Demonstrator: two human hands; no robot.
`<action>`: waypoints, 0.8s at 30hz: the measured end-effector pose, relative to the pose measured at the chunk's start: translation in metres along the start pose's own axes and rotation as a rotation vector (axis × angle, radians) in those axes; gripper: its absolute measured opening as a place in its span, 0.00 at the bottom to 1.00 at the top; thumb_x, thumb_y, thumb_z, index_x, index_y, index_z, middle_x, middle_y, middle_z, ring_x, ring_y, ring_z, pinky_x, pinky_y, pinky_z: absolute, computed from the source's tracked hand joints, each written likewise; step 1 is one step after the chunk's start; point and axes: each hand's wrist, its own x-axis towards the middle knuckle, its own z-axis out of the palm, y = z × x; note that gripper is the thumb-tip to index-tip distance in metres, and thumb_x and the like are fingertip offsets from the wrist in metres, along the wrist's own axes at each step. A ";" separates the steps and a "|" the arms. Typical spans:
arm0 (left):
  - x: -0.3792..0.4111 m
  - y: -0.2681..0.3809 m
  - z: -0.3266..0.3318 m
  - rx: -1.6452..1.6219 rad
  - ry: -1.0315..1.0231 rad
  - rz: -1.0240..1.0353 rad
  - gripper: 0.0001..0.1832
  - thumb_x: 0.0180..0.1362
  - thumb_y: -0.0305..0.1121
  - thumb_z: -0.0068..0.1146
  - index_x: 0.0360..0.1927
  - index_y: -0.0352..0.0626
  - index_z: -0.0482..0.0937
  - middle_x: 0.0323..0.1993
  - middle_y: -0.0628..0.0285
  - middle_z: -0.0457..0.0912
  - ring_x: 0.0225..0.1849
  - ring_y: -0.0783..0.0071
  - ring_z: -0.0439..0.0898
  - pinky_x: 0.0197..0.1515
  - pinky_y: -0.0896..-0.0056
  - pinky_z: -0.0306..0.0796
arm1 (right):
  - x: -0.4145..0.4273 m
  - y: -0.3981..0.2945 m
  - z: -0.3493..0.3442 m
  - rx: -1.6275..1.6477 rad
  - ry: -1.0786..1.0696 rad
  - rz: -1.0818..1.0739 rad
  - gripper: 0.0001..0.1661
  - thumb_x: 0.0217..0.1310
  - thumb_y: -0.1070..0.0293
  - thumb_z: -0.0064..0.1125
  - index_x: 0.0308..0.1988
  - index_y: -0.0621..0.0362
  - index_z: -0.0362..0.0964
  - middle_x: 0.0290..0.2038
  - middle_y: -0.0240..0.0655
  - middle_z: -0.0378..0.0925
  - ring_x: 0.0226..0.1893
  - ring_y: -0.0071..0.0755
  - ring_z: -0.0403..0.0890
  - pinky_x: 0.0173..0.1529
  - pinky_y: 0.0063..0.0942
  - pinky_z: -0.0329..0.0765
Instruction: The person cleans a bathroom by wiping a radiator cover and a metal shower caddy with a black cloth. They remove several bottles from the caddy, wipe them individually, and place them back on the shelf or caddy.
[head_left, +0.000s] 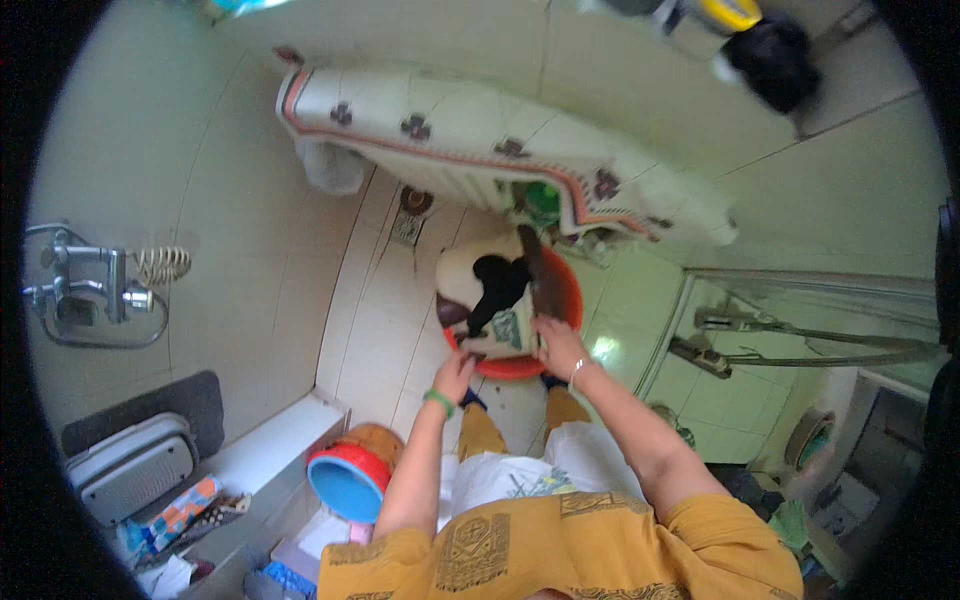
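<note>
A red plastic basin (568, 279) stands on the tiled floor in front of my feet, with dark and pale cloths in and over it. A black cloth (501, 287) lies across the pile, and a cream cloth with a green print (517, 330) is nearest to me. At the near left side of the basin, my left hand (454, 373) grips the edge of the cream cloth. My right hand (556, 343) is closed on that cloth's right side, near a brown cloth (550, 289) that lies over the basin's right side.
A wall mixer tap with a coiled hose (116, 281) is at left. Nested red and blue basins (346, 480) stand by a ledge at lower left. A patterned curtain (465, 112) hangs beyond the basin. Mop heads (701, 356) lean at right, beside a glass partition frame (664, 337). A floor drain (407, 228) shows ahead.
</note>
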 end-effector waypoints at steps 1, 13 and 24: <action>-0.026 0.010 -0.010 0.020 -0.070 -0.079 0.21 0.69 0.42 0.51 0.58 0.38 0.75 0.47 0.49 0.84 0.50 0.59 0.83 0.55 0.63 0.74 | -0.015 0.014 0.004 0.071 0.067 -0.007 0.35 0.53 0.73 0.60 0.63 0.55 0.67 0.64 0.45 0.68 0.62 0.52 0.70 0.65 0.44 0.69; -0.129 0.059 -0.050 0.159 -0.090 0.026 0.22 0.64 0.41 0.53 0.57 0.39 0.77 0.51 0.42 0.81 0.54 0.45 0.79 0.58 0.53 0.72 | -0.085 -0.086 -0.417 -0.215 1.365 -0.276 0.31 0.54 0.78 0.62 0.59 0.56 0.67 0.63 0.43 0.69 0.57 0.47 0.74 0.61 0.40 0.72; -0.159 0.177 -0.105 -0.274 -0.033 0.371 0.20 0.71 0.36 0.49 0.62 0.38 0.72 0.56 0.53 0.78 0.53 0.65 0.80 0.54 0.63 0.75 | -0.089 -0.095 -0.430 -0.109 1.295 -0.026 0.17 0.50 0.71 0.61 0.42 0.57 0.67 0.39 0.48 0.76 0.39 0.59 0.78 0.46 0.47 0.76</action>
